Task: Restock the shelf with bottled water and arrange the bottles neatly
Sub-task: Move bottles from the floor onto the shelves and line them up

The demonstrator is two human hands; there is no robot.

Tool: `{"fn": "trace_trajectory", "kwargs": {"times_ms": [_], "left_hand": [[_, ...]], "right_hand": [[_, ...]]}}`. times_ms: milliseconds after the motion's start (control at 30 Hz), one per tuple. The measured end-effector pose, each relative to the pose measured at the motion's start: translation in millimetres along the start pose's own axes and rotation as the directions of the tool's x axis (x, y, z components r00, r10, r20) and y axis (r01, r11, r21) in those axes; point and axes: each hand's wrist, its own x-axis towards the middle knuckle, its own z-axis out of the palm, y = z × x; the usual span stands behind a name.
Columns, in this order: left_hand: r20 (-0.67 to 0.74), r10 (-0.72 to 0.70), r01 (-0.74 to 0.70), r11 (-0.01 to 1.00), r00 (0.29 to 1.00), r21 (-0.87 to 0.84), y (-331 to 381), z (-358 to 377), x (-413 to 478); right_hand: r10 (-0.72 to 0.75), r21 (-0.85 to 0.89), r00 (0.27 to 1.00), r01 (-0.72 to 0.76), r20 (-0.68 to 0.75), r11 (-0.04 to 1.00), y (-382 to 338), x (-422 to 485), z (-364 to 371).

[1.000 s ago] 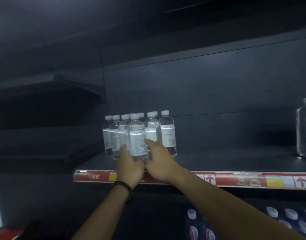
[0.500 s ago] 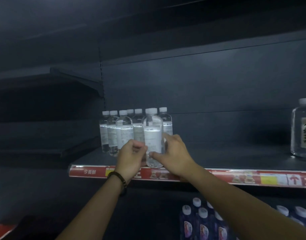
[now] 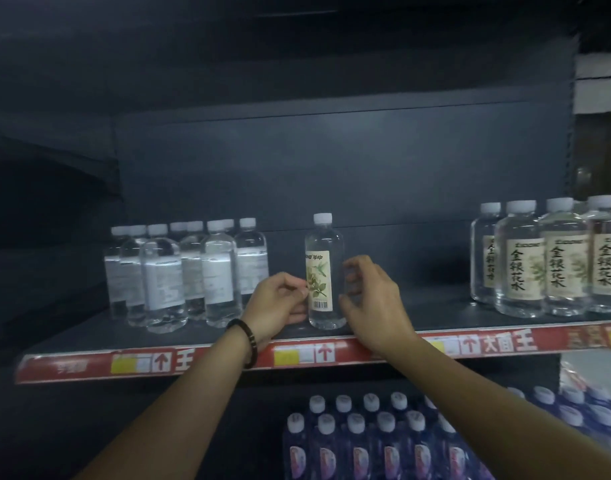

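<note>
Straightening one bottle, looks like: it stands on the shelf near the front edge, apart from the cluster at left. Left hand pinches its label side; right hand curls beside it, can't tell if it's gripping. Next I'd slide it over to the cluster.

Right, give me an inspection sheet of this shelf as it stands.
Surface: dark shelf, red price strip along its front.
Job's things: bottle upright mid-shelf, alone, barcode facing out; left bottles clustered; right bottles grouped, labels out.
Clutter: nothing seen.
Grips: left hand pinches the bottle's left side; right hand curled at its right, contact blurred.
Cables: nothing seen.
Surroundings: lower bottles, blue, below; wristband on left wrist.
</note>
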Motion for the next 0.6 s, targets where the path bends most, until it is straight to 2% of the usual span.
{"fn": "trace_trajectory", "kwargs": {"times_ms": [100, 267, 433, 600], "left_hand": [[0.028, -0.017, 0.018, 0.999, 0.999, -0.041, 3.3, 29.7, 11.0], [0.140, 0.043, -0.050, 0.998, 0.989, 0.047, 5.6, 85.9, 27.7], [0.207, 0.042, -0.037, 0.999, 0.978, -0.026, 7.5, 142.2, 51.0], [0.249, 0.054, -0.051, 0.999, 0.967, -0.016, 10.0, 197.5, 69.9]], "right_hand": [[-0.034, -0.094, 0.999, 0.031, -0.033, 0.995, 14.9, -5.5, -19.0], [-0.011, -0.231, 0.999, 0.017, 0.031, 0.973, 42.9, -15.2, -49.6], [0.063, -0.274, 0.993, -0.034, 0.099, 0.961, 71.5, -18.5, -81.6], [0.160, -0.333, 0.981, -0.116, 0.110, 0.936, 99.6, -17.0, -109.6]]}}
